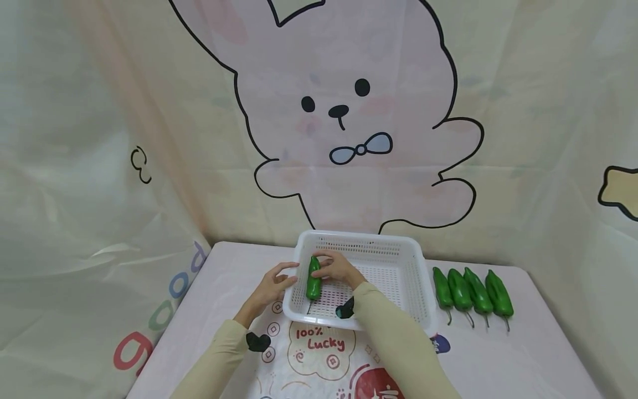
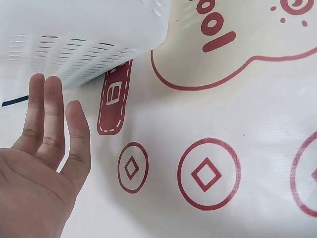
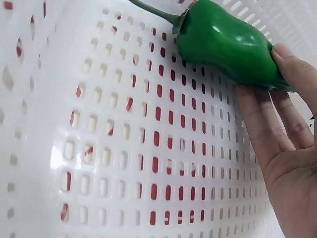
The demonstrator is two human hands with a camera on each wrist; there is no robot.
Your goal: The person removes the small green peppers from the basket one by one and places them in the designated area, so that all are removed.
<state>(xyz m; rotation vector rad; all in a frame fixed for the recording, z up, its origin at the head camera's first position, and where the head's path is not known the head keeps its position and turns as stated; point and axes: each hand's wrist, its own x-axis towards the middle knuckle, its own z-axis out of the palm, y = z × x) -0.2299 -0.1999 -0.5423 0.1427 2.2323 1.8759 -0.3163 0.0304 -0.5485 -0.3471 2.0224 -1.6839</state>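
Rabbit curtain behind printed table (image 1: 498,360) | pepper (image 1: 313,280) lies in basket (image 1: 399,244), left part, long axis near-far, stem toward person | right hand (image 1: 339,269) fingers straight, touching pepper | left hand (image 1: 271,288) fingers straight, spread, beside basket's outer wall | four peppers (image 1: 471,291) right of basket
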